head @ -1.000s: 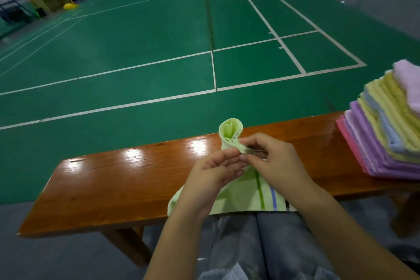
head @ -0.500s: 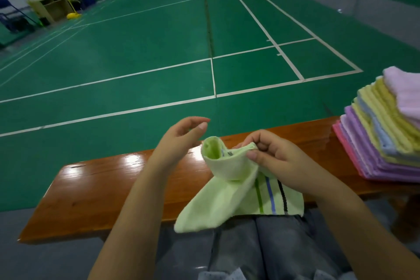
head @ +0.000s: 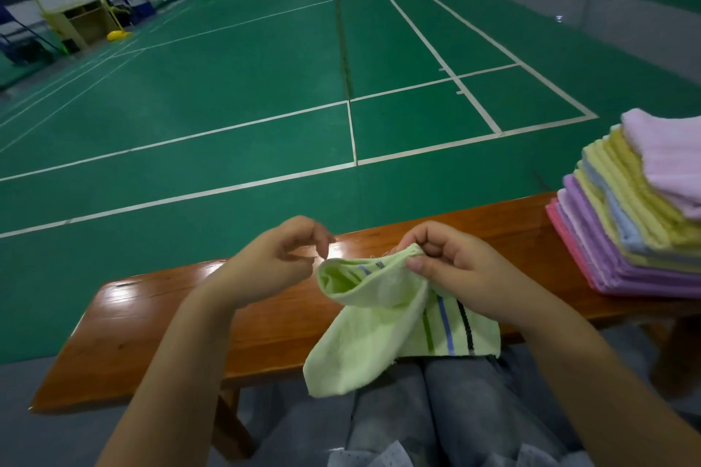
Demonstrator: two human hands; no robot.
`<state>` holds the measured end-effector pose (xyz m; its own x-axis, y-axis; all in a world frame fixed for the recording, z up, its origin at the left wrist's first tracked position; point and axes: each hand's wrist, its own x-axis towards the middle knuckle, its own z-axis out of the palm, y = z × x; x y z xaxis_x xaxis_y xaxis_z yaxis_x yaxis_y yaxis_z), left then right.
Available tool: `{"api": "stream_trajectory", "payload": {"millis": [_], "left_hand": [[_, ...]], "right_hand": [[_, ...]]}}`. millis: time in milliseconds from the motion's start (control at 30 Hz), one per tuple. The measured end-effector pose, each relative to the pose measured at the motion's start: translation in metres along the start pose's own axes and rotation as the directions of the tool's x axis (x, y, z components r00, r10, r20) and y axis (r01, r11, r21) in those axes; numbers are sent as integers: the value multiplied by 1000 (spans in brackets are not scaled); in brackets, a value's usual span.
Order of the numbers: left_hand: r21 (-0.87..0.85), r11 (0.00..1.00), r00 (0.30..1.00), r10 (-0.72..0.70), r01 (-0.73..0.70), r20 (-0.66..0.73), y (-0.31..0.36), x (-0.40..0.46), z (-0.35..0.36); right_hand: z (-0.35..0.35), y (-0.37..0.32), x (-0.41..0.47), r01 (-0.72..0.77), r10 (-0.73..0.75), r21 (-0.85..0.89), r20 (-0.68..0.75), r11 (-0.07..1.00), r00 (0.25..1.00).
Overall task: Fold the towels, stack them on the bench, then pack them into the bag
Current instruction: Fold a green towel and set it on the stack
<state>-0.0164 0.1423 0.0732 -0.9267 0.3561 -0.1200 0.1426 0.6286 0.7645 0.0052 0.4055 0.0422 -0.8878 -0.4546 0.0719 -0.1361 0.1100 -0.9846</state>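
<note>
No readable writing or brand anywhere; only a small dark tag at the towel's top hem, too small to read.

Light green towel (head: 383,318), soft terry, half folded and bunched, with a green, a blue and a black stripe running near its right edge. Raised above the near edge of the bench (head: 159,330), its top rolled open like a pouch, its lower corners hanging down over the lap in grey trousers (head: 436,413).

Right hand (head: 451,269) pinching the towel's top hem between thumb and curled fingers, a narrow, firm grip on the cloth. Left hand (head: 273,262) just left of the towel, fingers loosely curled, thumb and forefinger close together; possibly nipping a thin thread, cannot tell. Not touching the towel's body.

Stack (head: 629,224) of folded towels on the right end of the bench, well apart from the hands: pink at the bottom, then purple, yellow and pale blue layers, with a pale pink one on top, slightly askew.

Glossy brown wooden bench, lamp glare on its top. Beyond it, on the far side, green court floor (head: 227,87) with white lines, yellow post bases (head: 118,35) far left and far centre.
</note>
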Motion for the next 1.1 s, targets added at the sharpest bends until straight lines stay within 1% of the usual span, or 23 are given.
{"api": "stream_trajectory", "payload": {"millis": [67, 133, 167, 267, 400, 500, 600, 667, 733, 833, 933, 1000, 1033, 1100], "left_hand": [[113, 993, 995, 21, -32, 100, -8, -6, 4], [273, 960, 987, 13, -57, 161, -20, -5, 9], [325, 943, 986, 22, -75, 164, -24, -3, 11], [353, 928, 989, 81, -119, 122, -28, 7, 18], [432, 888, 987, 153, -156, 42, -26, 15, 19], [445, 874, 978, 209, -197, 22, -26, 15, 12], [447, 861, 965, 262, -241, 15, -23, 13, 1], [428, 850, 943, 333, -306, 13, -15, 11, -10], [368, 849, 908, 418, -380, -25, 1, 10, -25], [273, 860, 872, 474, -431, -118, 34, 14, -54], [273, 860, 866, 479, -431, -144, 67, 20, -85], [293, 863, 870, 468, -413, -154, 86, 20, -101], [320, 861, 871, 463, -396, -166, 92, 20, -105], [434, 829, 862, 468, -352, -194, 100, 21, -108]], "right_hand": [[-1, 0, 0, -3, 3, 28, -7, 1000, 1000], [-2, -1, 0, -3, 3, 41, -8, 999, 1000], [-2, -1, 0, -4, 4, 46, -6, 999, 1000], [-1, -2, 1, -6, 6, 52, -4, 999, 1000], [-4, 0, 1, -22, 23, 56, -28, 998, 999], [-13, 0, 2, -37, 38, 5, -94, 999, 995], [-23, 0, 7, -56, 33, -108, -200, 993, 979], [-29, -6, 13, -45, 4, -164, -244, 985, 970], [-38, -21, 23, 8, -53, -164, -274, 987, 960], [-54, -60, 43, 127, -164, -147, -283, 981, 945], [-65, -104, 58, 254, -282, -127, -305, 959, 910], [-71, -127, 64, 300, -323, -121, -323, 946, 889], [-72, -133, 66, 297, -322, -125, -324, 947, 890], [-72, -140, 67, 260, -299, -161, -311, 952, 902]]}}
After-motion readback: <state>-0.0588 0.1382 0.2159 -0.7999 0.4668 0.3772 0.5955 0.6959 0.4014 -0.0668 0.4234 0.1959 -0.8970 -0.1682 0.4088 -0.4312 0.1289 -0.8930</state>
